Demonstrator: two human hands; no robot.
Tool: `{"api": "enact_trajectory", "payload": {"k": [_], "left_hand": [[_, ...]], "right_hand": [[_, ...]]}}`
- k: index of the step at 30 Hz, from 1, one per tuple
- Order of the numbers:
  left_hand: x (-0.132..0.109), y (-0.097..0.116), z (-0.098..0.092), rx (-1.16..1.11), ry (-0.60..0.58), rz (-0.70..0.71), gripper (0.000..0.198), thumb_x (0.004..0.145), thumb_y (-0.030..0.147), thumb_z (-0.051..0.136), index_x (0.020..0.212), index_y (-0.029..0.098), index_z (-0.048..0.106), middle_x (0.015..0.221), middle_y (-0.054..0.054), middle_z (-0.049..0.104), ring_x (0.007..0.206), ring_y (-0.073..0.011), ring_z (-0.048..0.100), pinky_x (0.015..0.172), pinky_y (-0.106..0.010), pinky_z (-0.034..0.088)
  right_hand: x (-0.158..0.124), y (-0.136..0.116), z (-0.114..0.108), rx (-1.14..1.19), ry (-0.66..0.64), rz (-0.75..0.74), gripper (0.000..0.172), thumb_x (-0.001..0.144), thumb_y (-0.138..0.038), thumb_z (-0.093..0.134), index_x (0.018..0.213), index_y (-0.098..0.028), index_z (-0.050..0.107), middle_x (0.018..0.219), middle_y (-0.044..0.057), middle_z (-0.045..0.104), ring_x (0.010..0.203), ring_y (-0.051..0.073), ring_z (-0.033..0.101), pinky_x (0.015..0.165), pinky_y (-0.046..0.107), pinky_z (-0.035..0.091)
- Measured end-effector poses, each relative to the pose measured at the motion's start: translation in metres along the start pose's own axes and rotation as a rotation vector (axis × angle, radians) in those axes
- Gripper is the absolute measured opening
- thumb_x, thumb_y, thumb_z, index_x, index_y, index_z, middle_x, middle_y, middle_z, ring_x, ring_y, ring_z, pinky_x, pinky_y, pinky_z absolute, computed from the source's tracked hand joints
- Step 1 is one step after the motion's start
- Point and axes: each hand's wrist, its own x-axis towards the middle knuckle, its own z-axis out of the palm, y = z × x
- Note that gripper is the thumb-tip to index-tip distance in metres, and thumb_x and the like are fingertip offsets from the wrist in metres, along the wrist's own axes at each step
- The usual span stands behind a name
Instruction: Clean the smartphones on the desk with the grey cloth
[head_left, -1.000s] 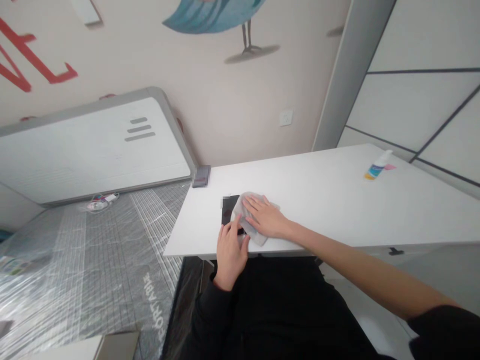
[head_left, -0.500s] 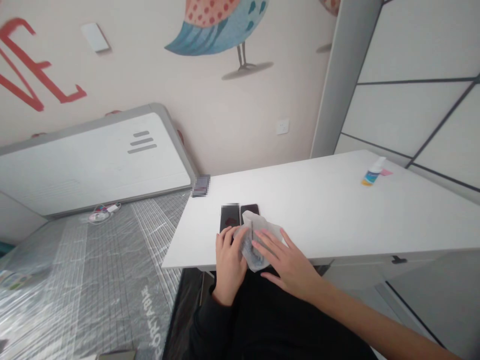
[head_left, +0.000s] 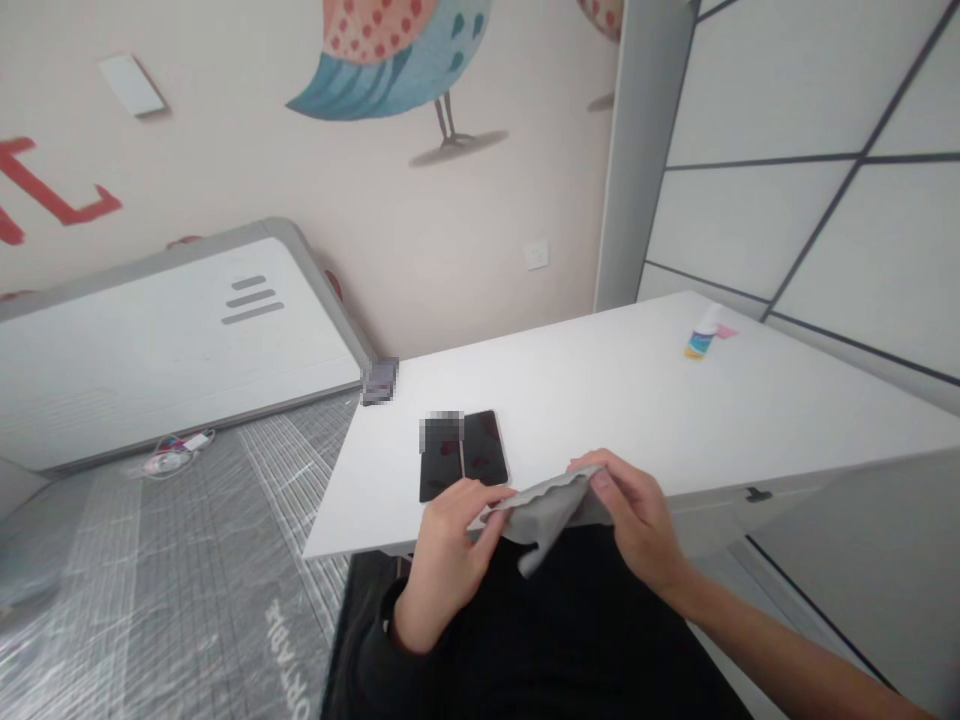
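L hand (head_left: 447, 560) & R hand (head_left: 637, 510) both gripping grey microfiber cloth (head_left: 547, 510), held taut-ish at near edge of white table (head_left: 600, 390). Two black phones (head_left: 440, 470) (head_left: 485, 447) side by side just past L hand, nothing on top; small spray bottle (head_left: 703, 333) far right; pixelated device (head_left: 379, 381) far left corner.

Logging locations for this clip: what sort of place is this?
Probably a bedroom in a home, perhaps newly furnished: there is a painted bird mural on the wall, a plastic-wrapped mattress low beside the table, and a white table.
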Motion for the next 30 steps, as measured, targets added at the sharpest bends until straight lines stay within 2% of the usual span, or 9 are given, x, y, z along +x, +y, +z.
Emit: {"api": "enact_trajectory", "payload": {"k": [4, 7, 11, 14, 18, 22, 24, 27, 30], "left_hand": [[0.050, -0.002, 0.006, -0.031, -0.134, -0.109, 0.017, 0.100, 0.028, 0.063, 0.111, 0.024, 0.076, 0.097, 0.000, 0.080, 0.084, -0.0161, 0.073, 0.079, -0.026, 0.056], [0.097, -0.028, 0.026, 0.212, -0.329, -0.121, 0.025, 0.101, 0.035, 0.061, 0.122, 0.026, 0.071, 0.079, 0.003, 0.075, 0.072, -0.0159, 0.070, 0.071, -0.026, 0.056], [0.130, -0.059, 0.056, 0.361, -0.285, -0.110, 0.052, 0.089, 0.022, 0.075, 0.138, 0.014, 0.059, 0.127, -0.018, 0.069, 0.116, -0.0317, 0.067, 0.098, -0.046, 0.054], [0.123, -0.063, 0.071, 0.384, -0.356, 0.000, 0.048, 0.096, 0.026, 0.067, 0.141, 0.017, 0.055, 0.141, -0.018, 0.062, 0.128, -0.0312, 0.061, 0.106, -0.047, 0.051], [0.102, -0.061, 0.080, 0.344, -0.546, 0.178, 0.057, 0.098, 0.050, 0.063, 0.144, 0.019, 0.055, 0.152, -0.014, 0.059, 0.140, -0.0279, 0.056, 0.118, -0.043, 0.043], [0.094, -0.067, 0.082, 0.393, -0.590, 0.193, 0.071, 0.098, 0.062, 0.054, 0.152, 0.015, 0.048, 0.163, -0.022, 0.044, 0.149, -0.0361, 0.046, 0.120, -0.059, 0.036], [0.094, -0.070, 0.082, 0.418, -0.590, 0.193, 0.071, 0.099, 0.063, 0.051, 0.154, 0.017, 0.046, 0.163, -0.021, 0.043, 0.150, -0.0355, 0.045, 0.121, -0.060, 0.035], [0.096, -0.071, 0.082, 0.453, -0.586, 0.188, 0.072, 0.099, 0.064, 0.049, 0.155, 0.019, 0.044, 0.162, -0.020, 0.045, 0.151, -0.0344, 0.044, 0.122, -0.060, 0.032], [0.096, -0.069, 0.080, 0.483, -0.583, 0.176, 0.072, 0.100, 0.064, 0.049, 0.156, 0.019, 0.043, 0.162, -0.020, 0.045, 0.151, -0.0352, 0.043, 0.121, -0.065, 0.030]], "right_hand": [[0.033, 0.018, -0.021, -0.246, -0.003, 0.137, 0.045, 0.106, -0.050, 0.037, 0.070, -0.025, 0.046, 0.062, -0.002, 0.053, 0.060, 0.018, 0.056, 0.056, 0.028, 0.045], [0.062, 0.056, -0.031, -0.436, -0.090, 0.163, 0.036, 0.104, -0.047, 0.039, 0.080, -0.025, 0.055, 0.070, 0.000, 0.064, 0.066, 0.021, 0.063, 0.061, 0.031, 0.049], [0.080, 0.091, -0.039, -0.632, -0.071, 0.138, 0.028, 0.096, -0.038, 0.051, 0.113, -0.020, 0.063, 0.100, 0.012, 0.074, 0.080, 0.030, 0.069, 0.074, 0.043, 0.054], [0.075, 0.096, -0.039, -0.715, -0.123, 0.019, 0.031, 0.097, -0.035, 0.051, 0.122, -0.021, 0.065, 0.127, 0.015, 0.068, 0.114, 0.033, 0.064, 0.099, 0.050, 0.051], [0.070, 0.101, -0.042, -0.760, -0.312, -0.100, 0.026, 0.098, -0.037, 0.056, 0.116, -0.029, 0.073, 0.132, 0.007, 0.071, 0.126, 0.030, 0.062, 0.116, 0.051, 0.042], [0.077, 0.114, -0.062, -0.894, -0.196, -0.034, 0.043, 0.103, -0.035, 0.041, 0.127, -0.015, 0.071, 0.145, 0.024, 0.061, 0.135, 0.047, 0.053, 0.112, 0.082, 0.027], [0.077, 0.117, -0.068, -0.910, -0.197, -0.030, 0.047, 0.105, -0.036, 0.037, 0.133, -0.014, 0.068, 0.152, 0.025, 0.054, 0.140, 0.047, 0.049, 0.112, 0.079, 0.030], [0.067, 0.118, -0.062, -0.841, -0.362, -0.085, 0.046, 0.106, -0.046, 0.042, 0.140, -0.028, 0.065, 0.158, 0.012, 0.054, 0.147, 0.034, 0.047, 0.120, 0.062, 0.034], [0.057, 0.120, -0.052, -0.756, -0.460, -0.080, 0.051, 0.101, -0.058, 0.049, 0.146, -0.034, 0.060, 0.158, 0.008, 0.054, 0.148, 0.034, 0.047, 0.121, 0.064, 0.032]]}}
